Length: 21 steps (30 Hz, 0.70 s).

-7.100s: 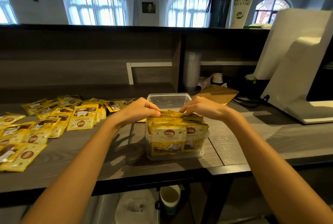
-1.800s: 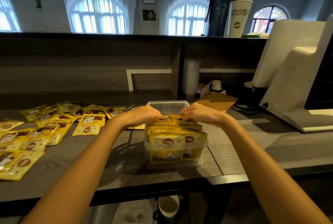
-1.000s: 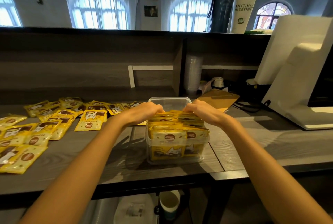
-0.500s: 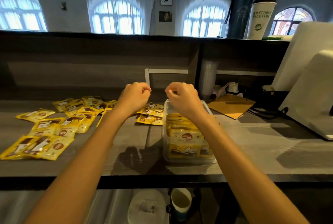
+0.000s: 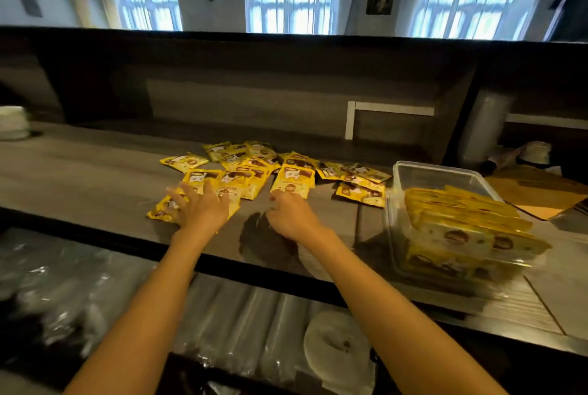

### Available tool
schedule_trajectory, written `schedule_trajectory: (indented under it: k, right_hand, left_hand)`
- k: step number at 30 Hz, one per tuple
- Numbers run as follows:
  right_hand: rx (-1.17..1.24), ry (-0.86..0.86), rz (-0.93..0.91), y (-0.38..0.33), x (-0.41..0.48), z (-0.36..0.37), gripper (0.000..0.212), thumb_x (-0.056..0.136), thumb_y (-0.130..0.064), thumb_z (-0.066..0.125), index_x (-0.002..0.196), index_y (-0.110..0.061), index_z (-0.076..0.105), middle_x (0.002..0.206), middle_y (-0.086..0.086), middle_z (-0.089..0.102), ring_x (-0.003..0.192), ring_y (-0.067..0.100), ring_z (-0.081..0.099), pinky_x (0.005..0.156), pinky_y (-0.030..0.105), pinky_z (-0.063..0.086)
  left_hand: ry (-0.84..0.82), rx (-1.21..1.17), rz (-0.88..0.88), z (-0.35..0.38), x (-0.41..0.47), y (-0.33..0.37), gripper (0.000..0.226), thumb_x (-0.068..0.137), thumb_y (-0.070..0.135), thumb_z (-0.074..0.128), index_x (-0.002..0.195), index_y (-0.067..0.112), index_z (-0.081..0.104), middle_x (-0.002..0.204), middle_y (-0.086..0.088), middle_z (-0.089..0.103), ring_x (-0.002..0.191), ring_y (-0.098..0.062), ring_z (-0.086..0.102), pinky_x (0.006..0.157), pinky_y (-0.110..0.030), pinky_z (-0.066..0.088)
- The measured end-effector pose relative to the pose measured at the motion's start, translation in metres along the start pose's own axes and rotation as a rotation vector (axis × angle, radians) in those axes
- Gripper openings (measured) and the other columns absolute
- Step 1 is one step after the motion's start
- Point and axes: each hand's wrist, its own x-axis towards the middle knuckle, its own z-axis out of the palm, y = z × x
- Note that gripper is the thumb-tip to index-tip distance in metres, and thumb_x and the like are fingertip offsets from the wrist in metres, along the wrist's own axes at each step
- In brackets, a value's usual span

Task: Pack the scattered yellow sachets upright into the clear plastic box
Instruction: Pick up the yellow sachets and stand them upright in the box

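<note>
left hand [image 5: 199, 210] flat on sachets [image 5: 235, 176] (right hand [image 5: 291, 215] just short).

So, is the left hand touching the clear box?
Apart. Head view: the left hand lies over loose sachets, and the right hand and bare countertop separate it from the box.

Head view, wide; looks forward and down, close over the counter [image 5: 95, 178].

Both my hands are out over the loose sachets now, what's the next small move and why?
Probably close the left hand on the sachets lying flat under its spread fingers and gather a few. The right hand is only at another's edge, and the box shows free room at its far end.
</note>
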Motion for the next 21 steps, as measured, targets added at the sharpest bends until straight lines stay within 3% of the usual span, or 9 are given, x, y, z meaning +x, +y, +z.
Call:
schedule_trajectory:
  k: [4, 10, 14, 16, 19, 21]
  right_hand:
    - [-0.012, 0.01, -0.034, -0.002, 0.013, 0.011, 0.04, 0.089, -0.01, 0.044, 0.128, -0.003, 0.046, 0.123, 0.023, 0.054, 0.115, 0.039, 0.049, 0.09, 0.042, 0.044]
    - [-0.043, 0.004, -0.021, 0.009, 0.02, 0.008, 0.046, 0.088, -0.008, 0.041, 0.133, -0.013, 0.046, 0.126, 0.018, 0.055, 0.116, 0.038, 0.049, 0.092, 0.045, 0.047]
    - [-0.042, 0.052, 0.099, 0.03, 0.013, -0.001, 0.028, 0.09, -0.013, 0.042, 0.109, -0.002, 0.059, 0.114, 0.02, 0.061, 0.107, 0.038, 0.054, 0.083, 0.04, 0.046]
    - [-0.023, 0.074, 0.155, 0.04, 0.007, -0.009, 0.024, 0.09, -0.015, 0.042, 0.091, 0.001, 0.061, 0.098, 0.018, 0.063, 0.095, 0.035, 0.057, 0.073, 0.036, 0.044]
    - [0.014, 0.104, 0.243, 0.056, -0.003, -0.021, 0.038, 0.092, -0.02, 0.045, 0.056, -0.01, 0.039, 0.06, 0.005, 0.042, 0.06, 0.021, 0.044, 0.053, 0.03, 0.031]
    - [0.016, 0.119, 0.291, 0.062, -0.012, -0.03, 0.042, 0.093, -0.03, 0.047, 0.055, -0.014, 0.036, 0.059, 0.002, 0.038, 0.061, 0.019, 0.043, 0.052, 0.031, 0.029]
  left_hand:
    - [-0.069, 0.042, -0.067, 0.009, 0.017, -0.013, 0.068, 0.09, 0.064, 0.024, 0.148, 0.03, 0.011, 0.155, -0.02, -0.011, 0.14, -0.045, -0.016, 0.113, -0.059, -0.006]
    - [-0.11, 0.109, 0.084, 0.02, 0.023, 0.005, 0.056, 0.091, 0.058, 0.025, 0.144, 0.041, 0.02, 0.155, -0.016, 0.008, 0.142, -0.041, 0.002, 0.114, -0.056, 0.001]
    - [-0.199, 0.074, 0.183, 0.033, 0.011, 0.03, 0.048, 0.096, 0.047, 0.017, 0.144, 0.043, 0.014, 0.157, -0.013, 0.003, 0.143, -0.039, -0.002, 0.113, -0.055, -0.001]
    - [-0.237, 0.049, 0.219, 0.038, -0.001, 0.047, 0.047, 0.098, 0.038, 0.012, 0.144, 0.043, 0.013, 0.157, -0.012, 0.005, 0.143, -0.038, 0.002, 0.112, -0.055, 0.001]
    - [-0.27, 0.033, 0.276, 0.045, -0.015, 0.075, 0.047, 0.098, 0.031, 0.011, 0.143, 0.037, 0.024, 0.154, -0.011, 0.017, 0.14, -0.037, 0.013, 0.111, -0.054, 0.008]
    - [-0.277, -0.01, 0.29, 0.05, -0.021, 0.09, 0.046, 0.098, 0.026, 0.012, 0.14, 0.028, 0.031, 0.151, -0.011, 0.024, 0.138, -0.037, 0.021, 0.11, -0.052, 0.014]
